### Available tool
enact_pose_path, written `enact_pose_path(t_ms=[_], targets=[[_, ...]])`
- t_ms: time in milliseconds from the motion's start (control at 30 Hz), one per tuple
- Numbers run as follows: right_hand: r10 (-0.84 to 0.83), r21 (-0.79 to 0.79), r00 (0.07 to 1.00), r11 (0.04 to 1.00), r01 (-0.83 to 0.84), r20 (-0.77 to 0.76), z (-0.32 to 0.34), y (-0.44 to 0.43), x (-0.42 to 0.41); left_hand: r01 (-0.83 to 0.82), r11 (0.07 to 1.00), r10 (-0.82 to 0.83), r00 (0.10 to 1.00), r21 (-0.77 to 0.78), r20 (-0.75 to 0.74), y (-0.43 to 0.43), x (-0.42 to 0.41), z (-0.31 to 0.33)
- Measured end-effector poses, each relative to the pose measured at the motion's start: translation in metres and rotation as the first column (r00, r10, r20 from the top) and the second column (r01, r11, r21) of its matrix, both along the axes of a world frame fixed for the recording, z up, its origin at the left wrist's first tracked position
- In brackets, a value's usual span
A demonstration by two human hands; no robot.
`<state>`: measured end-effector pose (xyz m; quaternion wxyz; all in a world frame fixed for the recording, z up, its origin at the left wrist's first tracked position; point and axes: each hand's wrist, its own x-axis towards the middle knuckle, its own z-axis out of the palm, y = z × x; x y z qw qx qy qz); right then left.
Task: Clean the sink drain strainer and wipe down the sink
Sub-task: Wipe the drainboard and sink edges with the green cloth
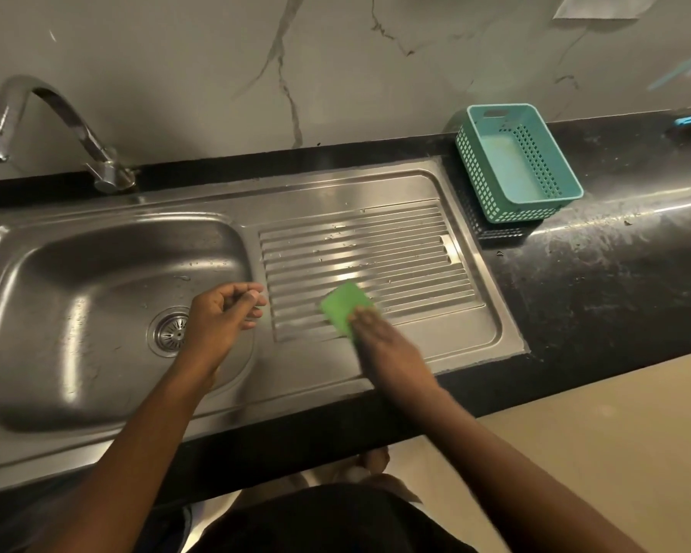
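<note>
Wiping looks to be the step in hand. The right hand (380,333) lies on a green scrub pad (346,307) at the front left corner of the ribbed drainboard (376,249). The hand is blurred, so I cannot tell whether its fingers press flat on the pad or curl round its near edge. The left hand (220,317) hangs over the right edge of the basin (76,313), with its fingers loosely curled and the thumb close to the forefinger. I see nothing held between them.

The drain strainer (172,331) sits in its seat on the basin floor, towards the right side and just beside the left wrist. From here it looks free of scraps, so I would guess that part is done, though the slots are too small to be sure. Droplets lie across the ribs and the basin walls, so most of the sink (336,377) has yet to be wiped dry. I would put the job somewhere past halfway.

By count there is one sink with one basin and one drainboard. There is one strainer, one pad and one tap (36,121) at the sink's back left corner. One teal basket (515,165) stands on the black counter (599,273), just beside the sink's back right corner. Two hands are at work.
</note>
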<state>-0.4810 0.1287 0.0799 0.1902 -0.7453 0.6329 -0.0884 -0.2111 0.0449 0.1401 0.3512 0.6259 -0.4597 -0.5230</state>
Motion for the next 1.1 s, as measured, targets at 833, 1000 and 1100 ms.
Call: enact_pose_path(t_ms=[833,1000,1100], targets=[[0.249,0.083,0.967,0.964,-0.252,0.049,-0.005,-0.014,0.101,-0.011,1.000,0.011,0.999,0.001,-0.034,-0.008,-0.001,0.000],[-0.146,0.017,0.988,0.989,0.147,-0.046,0.011,-0.016,-0.035,0.005,1.000,-0.005,0.999,0.008,-0.036,-0.008,-0.005,-0.002],[-0.387,0.091,0.911,0.911,0.401,-0.145,0.020,-0.024,-0.114,0.001,1.000,-0.001,0.999,0.016,-0.037,-0.007,-0.004,-0.003]])
